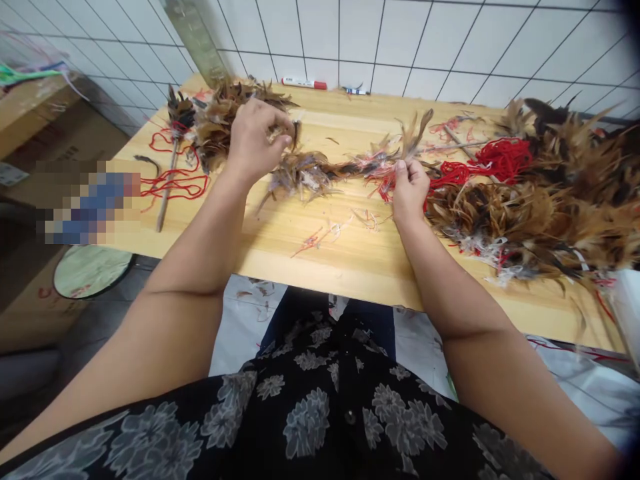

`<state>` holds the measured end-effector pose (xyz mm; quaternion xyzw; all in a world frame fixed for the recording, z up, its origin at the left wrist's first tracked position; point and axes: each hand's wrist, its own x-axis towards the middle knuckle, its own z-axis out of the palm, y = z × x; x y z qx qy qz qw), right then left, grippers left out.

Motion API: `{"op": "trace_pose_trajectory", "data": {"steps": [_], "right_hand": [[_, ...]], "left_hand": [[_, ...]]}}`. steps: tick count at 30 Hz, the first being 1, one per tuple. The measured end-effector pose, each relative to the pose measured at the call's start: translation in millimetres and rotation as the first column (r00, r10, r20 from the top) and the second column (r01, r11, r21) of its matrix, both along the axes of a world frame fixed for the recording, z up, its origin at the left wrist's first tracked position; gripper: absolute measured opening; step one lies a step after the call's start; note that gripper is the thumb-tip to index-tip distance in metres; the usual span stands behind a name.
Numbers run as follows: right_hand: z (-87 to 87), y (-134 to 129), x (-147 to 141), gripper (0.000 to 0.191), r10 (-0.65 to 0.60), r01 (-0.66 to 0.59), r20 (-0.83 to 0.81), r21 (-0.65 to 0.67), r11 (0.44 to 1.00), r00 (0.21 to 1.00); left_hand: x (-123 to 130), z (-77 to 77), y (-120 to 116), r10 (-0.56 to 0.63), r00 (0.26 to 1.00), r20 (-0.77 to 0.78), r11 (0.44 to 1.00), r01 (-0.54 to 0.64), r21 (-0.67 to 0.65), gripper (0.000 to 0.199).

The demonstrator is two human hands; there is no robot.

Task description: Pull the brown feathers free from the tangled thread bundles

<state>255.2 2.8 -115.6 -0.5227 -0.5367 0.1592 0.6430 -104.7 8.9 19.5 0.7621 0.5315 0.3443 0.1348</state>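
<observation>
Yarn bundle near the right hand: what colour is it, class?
The yarn bundle is bright red, shown best in the head view.

blue patch (95,208): was pixelated, its contents unreadable | left hand (261,139): whether it gripped anything was unclear | feather tuft (414,139): its base was hidden in the right hand (411,192) | red-capped marker (304,83): print was too small to read | big feather pile (575,213): was cut off at right
</observation>
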Motion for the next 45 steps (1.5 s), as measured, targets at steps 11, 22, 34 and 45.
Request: {"op": "trace_pose_trajectory", "data": {"steps": [11, 22, 34, 45], "right_hand": [[24.8, -59, -38, 0.075, 0.276, -0.269, 0.056, -0.112, 0.957, 0.959], [30.6, -80, -54, 0.070, 0.351, -0.340, 0.020, -0.202, 0.918, 0.936], [39.5, -78, -49, 0.065, 0.297, -0.287, 0.011, -0.223, 0.932, 0.955], [40.0, -79, -50, 0.070, 0.301, -0.289, 0.027, -0.212, 0.934, 0.953]], "left_hand": [[26, -46.7, -7, -0.236, 0.970, 0.065, 0.947, 0.244, -0.208, 0.018], [6, -53.6, 8, -0.094, 0.976, 0.198, 0.991, 0.110, -0.073, 0.042], [-12, -13.2, -22, -0.216, 0.974, -0.072, 0.928, 0.181, -0.326, 0.010], [-7, -24.8, -11, -0.147, 0.989, 0.002, 0.962, 0.144, -0.233, 0.026]]}}
